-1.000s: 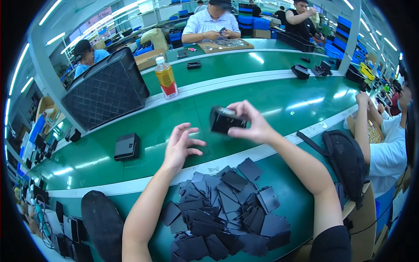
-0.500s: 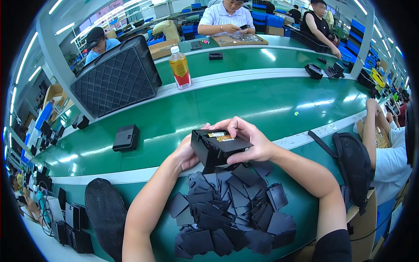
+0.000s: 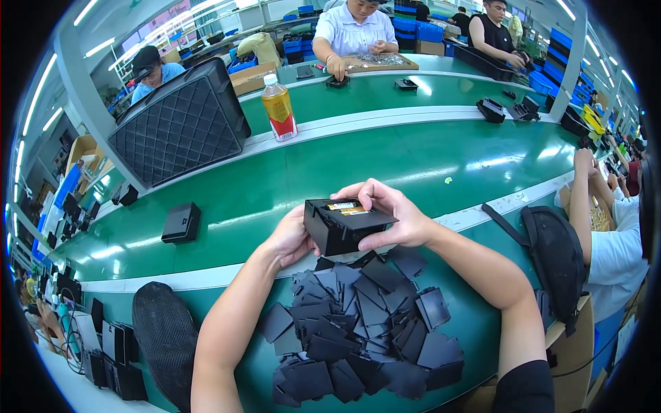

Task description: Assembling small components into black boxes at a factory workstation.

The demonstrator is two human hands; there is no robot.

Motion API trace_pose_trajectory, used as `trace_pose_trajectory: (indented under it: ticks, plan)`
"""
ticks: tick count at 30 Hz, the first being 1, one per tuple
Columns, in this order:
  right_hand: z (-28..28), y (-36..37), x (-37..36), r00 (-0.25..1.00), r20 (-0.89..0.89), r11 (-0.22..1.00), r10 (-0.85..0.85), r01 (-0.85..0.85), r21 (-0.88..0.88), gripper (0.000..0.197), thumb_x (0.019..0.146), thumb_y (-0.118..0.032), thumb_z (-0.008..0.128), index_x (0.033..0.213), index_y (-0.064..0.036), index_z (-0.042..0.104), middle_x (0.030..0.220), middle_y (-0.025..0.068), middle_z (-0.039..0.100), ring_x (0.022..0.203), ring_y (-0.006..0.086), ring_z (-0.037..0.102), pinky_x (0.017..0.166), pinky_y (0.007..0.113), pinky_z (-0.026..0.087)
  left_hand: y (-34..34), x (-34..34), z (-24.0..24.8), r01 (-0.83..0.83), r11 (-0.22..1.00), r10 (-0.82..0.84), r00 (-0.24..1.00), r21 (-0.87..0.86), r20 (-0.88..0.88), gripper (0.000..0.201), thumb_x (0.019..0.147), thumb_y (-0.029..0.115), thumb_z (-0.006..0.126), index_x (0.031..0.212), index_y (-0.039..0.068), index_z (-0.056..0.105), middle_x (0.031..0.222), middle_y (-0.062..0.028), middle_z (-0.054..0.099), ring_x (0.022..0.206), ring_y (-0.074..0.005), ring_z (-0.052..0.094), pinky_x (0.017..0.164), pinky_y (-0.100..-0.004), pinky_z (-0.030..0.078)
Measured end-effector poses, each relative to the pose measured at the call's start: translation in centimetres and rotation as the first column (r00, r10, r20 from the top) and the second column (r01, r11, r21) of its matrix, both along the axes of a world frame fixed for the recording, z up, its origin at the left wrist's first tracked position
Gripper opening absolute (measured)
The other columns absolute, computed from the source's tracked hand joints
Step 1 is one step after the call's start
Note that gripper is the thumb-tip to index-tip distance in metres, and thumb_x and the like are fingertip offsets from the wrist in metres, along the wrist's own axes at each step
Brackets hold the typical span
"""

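Note:
Both of my hands hold a black plastic box [image 3: 339, 235] above the near edge of the green conveyor. Gold-coloured batteries [image 3: 348, 208] show in an opening in its top. My left hand [image 3: 290, 237] is closed around the box's left side, its fingertips partly hidden behind it. With thumb at the near edge and fingers over the top by the batteries, my right hand [image 3: 399, 215] grips the right side. Below lies a loose pile of thin black plastic covers [image 3: 365, 323].
Another black box [image 3: 181, 222] lies on the belt to the left. Beyond stand a large black crate [image 3: 180, 124] and a drink bottle [image 3: 279, 109]. A black mesh item [image 3: 162, 344] lies left of my arm, a black bag [image 3: 554, 258] at right. Co-workers sit across and at right.
The box in my hands has turned slightly, and its near side now shows more fully. The box on the belt has shifted left. Across, a co-worker's hand has reached down to a black part.

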State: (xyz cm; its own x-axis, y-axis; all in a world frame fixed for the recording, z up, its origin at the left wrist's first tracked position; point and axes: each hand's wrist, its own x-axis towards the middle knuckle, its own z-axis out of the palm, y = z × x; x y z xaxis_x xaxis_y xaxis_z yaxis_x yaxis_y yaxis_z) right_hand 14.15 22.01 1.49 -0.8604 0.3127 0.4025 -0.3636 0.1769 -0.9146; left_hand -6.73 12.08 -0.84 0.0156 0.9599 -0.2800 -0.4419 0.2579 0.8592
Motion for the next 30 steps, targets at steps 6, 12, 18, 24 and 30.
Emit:
trace_pose_trajectory:
  ticks: [6, 12, 18, 24, 30]
  plan:
    - [-0.3, -0.1, -0.1, 0.999, -0.020, 0.986, 0.039, -0.035, 0.162, 0.052, 0.062, 0.003, 0.082, 0.096, -0.0115, 0.045, 0.136, 0.0133, 0.053, 0.124, 0.0308, 0.052, 0.107, 0.044, 0.038, 0.2, 1.2, 0.9, -0.122, 0.989, 0.129, 0.988, -0.085, 0.083, 0.021, 0.100, 0.019, 0.051, 0.114, 0.003, 0.052, 0.090, -0.0102, 0.063, 0.066, -0.0156, 0.065, 0.049, -0.0266, 0.057]
    - [0.8, 1.7, 1.5, 0.901, 0.041, 0.663, -0.431, 0.286, 0.691, 0.043, 0.072, -0.005, 0.078, 0.106, -0.0032, 0.052, 0.132, 0.0157, 0.053, 0.118, 0.0322, 0.054, 0.100, 0.041, 0.044, 0.4, 0.6, 0.1, -0.258, 0.961, 0.257, 0.966, 0.101, 0.024, 0.015, 0.101, 0.020, 0.050, 0.108, 0.006, 0.049, 0.097, -0.0114, 0.061, 0.072, -0.0175, 0.066, 0.054, -0.0278, 0.059]
    - [3.1, 1.3, 2.1, 0.649, 0.330, 0.563, -0.685, 0.184, 0.806, 0.052, 0.077, -0.009, 0.073, 0.122, 0.0006, 0.048, 0.134, 0.0180, 0.049, 0.118, 0.0357, 0.054, 0.094, 0.041, 0.048, 0.8, 2.5, -0.4, -0.338, 0.869, 0.410, 0.901, 0.362, -0.143, 0.014, 0.101, 0.021, 0.051, 0.102, 0.008, 0.046, 0.102, -0.0084, 0.056, 0.077, -0.0172, 0.064, 0.059, -0.0273, 0.058]
    - [3.3, 0.0, 2.2, 0.599, 0.292, 0.589, -0.746, 0.388, 0.709, 0.068, 0.075, -0.008, 0.072, 0.135, -0.0019, 0.041, 0.144, 0.0166, 0.043, 0.121, 0.0354, 0.053, 0.099, 0.041, 0.045, 1.4, 3.6, -1.3, -0.281, 0.831, 0.439, 0.862, 0.481, -0.255, 0.014, 0.100, 0.019, 0.054, 0.101, 0.008, 0.046, 0.102, -0.0055, 0.053, 0.078, -0.0149, 0.062, 0.061, -0.0262, 0.057]
    - [3.6, 1.0, 2.1, 0.848, 0.018, 0.513, -0.529, 0.303, 0.803, 0.076, 0.073, -0.016, 0.076, 0.139, -0.0025, 0.040, 0.142, 0.0146, 0.047, 0.128, 0.0332, 0.049, 0.104, 0.042, 0.042, 0.9, 2.6, -1.3, -0.269, 0.872, 0.377, 0.902, 0.408, -0.211, 0.012, 0.100, 0.017, 0.054, 0.100, 0.008, 0.046, 0.103, -0.0051, 0.054, 0.079, -0.0138, 0.061, 0.061, -0.0249, 0.056]
